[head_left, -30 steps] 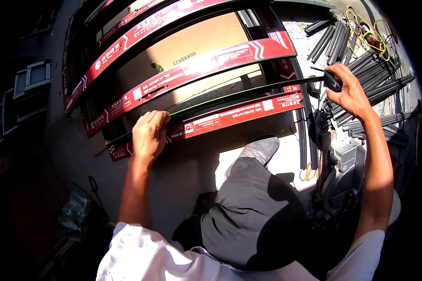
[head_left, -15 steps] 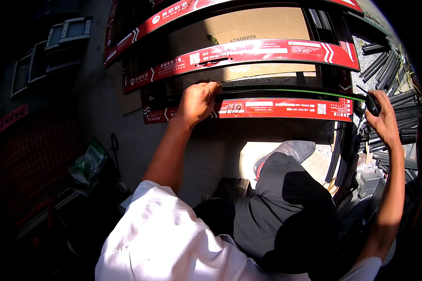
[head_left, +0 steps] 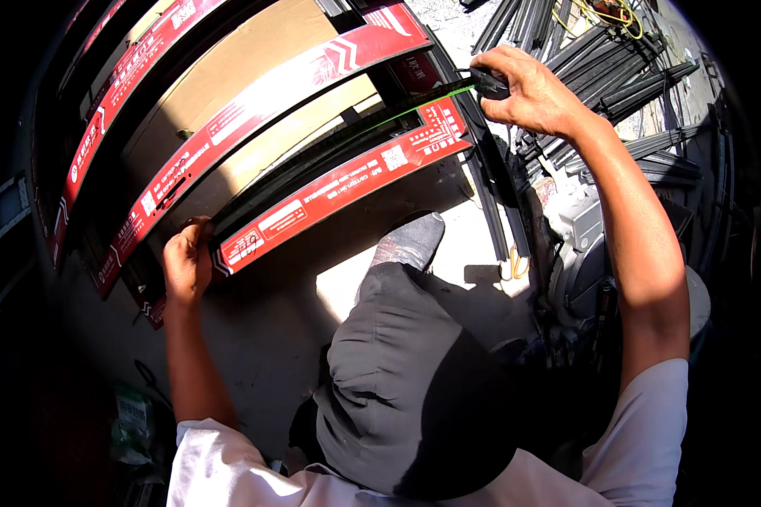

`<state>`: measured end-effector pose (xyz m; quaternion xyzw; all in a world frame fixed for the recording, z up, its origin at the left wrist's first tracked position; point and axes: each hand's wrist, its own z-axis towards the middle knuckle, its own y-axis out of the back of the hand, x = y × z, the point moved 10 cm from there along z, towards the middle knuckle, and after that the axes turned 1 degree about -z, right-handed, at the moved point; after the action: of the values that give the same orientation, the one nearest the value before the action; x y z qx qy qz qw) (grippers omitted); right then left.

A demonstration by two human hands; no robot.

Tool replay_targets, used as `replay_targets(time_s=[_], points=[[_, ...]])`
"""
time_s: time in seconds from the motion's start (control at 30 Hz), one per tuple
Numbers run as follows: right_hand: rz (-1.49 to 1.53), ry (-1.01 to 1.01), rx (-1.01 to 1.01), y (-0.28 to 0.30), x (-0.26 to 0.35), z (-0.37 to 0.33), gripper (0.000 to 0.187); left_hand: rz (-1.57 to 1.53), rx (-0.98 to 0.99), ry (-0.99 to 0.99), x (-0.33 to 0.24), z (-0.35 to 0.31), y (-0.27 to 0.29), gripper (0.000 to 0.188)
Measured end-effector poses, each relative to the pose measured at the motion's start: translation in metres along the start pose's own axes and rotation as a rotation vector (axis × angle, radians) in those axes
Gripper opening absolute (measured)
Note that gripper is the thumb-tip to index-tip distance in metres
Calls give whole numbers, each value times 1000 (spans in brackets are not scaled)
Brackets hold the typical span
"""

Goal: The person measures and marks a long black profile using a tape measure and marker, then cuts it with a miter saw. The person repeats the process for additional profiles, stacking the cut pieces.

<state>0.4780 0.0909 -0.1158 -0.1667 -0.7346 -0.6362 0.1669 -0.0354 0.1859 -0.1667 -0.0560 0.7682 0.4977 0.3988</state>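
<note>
My right hand (head_left: pixel 528 93) grips a dark tape measure (head_left: pixel 490 83) at the right end of a dark frame with red-and-white film on its bars. From the case, a green-edged blade (head_left: pixel 397 112) stretches left along the frame, just behind the nearest red bar (head_left: pixel 347 194). My left hand (head_left: pixel 186 258) is closed at that bar's left end, in line with the blade. The fingers hide the blade's tip, and its left part is lost in shadow.
More red-filmed bars (head_left: pixel 271 101) lie behind, with brown cardboard (head_left: pixel 254 46) between them. Several black strips (head_left: pixel 600 68) are heaped at the right, near a yellow cord (head_left: pixel 609 17). A grey machine (head_left: pixel 579 228) and orange-handled scissors (head_left: pixel 516 264) are below them. My shoe (head_left: pixel 410 241) is close to the frame.
The view has swung right, so the frame now sits tilted and farther left. Both hands keep their places at either end of the stretched blade.
</note>
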Motion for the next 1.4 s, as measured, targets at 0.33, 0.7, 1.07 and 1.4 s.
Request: replay_targets(time_s=[0.33,0.7,1.07,1.4], points=[[-55,21,17,-2,0,-4,50,25,-12,13,6,-2,1,12],[-60,22,0,-3,0,-6,50,16,2,22,5,-3,0,10],[-28,64,-40,-1,4,-10,50,29,16,6,6,-4,-1,9],[-20,49,-29,-2,3,-12,51,4,12,51,8,-4,-1,8]])
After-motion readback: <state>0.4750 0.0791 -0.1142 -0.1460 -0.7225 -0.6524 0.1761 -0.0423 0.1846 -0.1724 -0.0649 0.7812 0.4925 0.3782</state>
